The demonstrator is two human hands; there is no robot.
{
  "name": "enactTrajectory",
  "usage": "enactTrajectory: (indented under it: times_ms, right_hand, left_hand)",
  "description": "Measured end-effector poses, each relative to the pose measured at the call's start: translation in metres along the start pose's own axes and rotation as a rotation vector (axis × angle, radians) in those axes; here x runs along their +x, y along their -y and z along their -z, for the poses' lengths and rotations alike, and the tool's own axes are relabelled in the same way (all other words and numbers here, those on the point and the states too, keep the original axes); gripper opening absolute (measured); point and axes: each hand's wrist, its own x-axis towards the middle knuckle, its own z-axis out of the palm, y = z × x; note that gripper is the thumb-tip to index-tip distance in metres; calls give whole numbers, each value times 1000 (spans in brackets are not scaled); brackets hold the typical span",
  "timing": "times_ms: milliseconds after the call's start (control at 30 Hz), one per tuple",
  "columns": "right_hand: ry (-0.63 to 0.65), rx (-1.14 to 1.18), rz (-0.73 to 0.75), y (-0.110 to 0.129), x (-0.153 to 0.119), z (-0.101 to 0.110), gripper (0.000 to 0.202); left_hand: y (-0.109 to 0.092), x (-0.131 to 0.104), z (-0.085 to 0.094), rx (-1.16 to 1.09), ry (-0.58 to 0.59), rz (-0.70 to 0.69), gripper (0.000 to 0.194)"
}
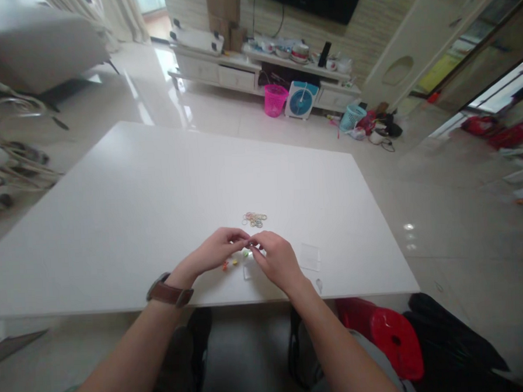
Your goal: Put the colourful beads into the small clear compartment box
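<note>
My left hand (224, 246) and my right hand (271, 253) meet fingertip to fingertip just above the white table (164, 183). Both pinch something small, perhaps a metal ring, too tiny to make out. A pile of metal rings (254, 220) in gold and silver tones lies just beyond the fingers. Under my left hand sit small orange (225, 266) and yellow pieces (235, 262), with a green piece (246, 253) beside them. A clear plastic square (250, 271) is partly hidden beneath my right hand.
Right of my hands lie a clear square sheet (310, 257) and a small clear teardrop-shaped piece (319, 285). The table's front edge runs close to my body. A red stool (396, 341) stands below at right. Across the room are a pink basket (276, 100) and a blue fan (301, 100).
</note>
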Motion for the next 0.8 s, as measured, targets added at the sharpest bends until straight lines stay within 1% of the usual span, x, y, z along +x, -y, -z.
enactTrajectory:
  times_ms: [100,200,300,400,500,600,700,800]
  right_hand:
    - [-26,22,4,2,1,1,8]
    - [-40,49,3,4,1,2,8]
    - [-17,50,1,5,0,2,9]
    - [3,34,-3,5,-1,2,11]
    - [7,24,-10,4,0,0,12]
    - [1,30,-9,1,2,-2,11]
    - [-21,48,-11,-4,4,-2,12]
    - [-43,57,-35,-7,6,-1,16]
  left_hand:
    - [-1,-5,-1,-15,1,31,33]
    - [-3,-11,-2,-75,19,68,36]
    - [-3,-16,-2,-111,4,87,34]
    - [-2,-17,-1,-101,-11,72,32]
    - [-1,-16,-1,-78,-2,63,31]
    - [-3,-12,-2,-80,-8,93,28]
    - [-10,-7,-5,-134,-45,119,23]
    - [-14,-2,-8,-193,-45,118,17]
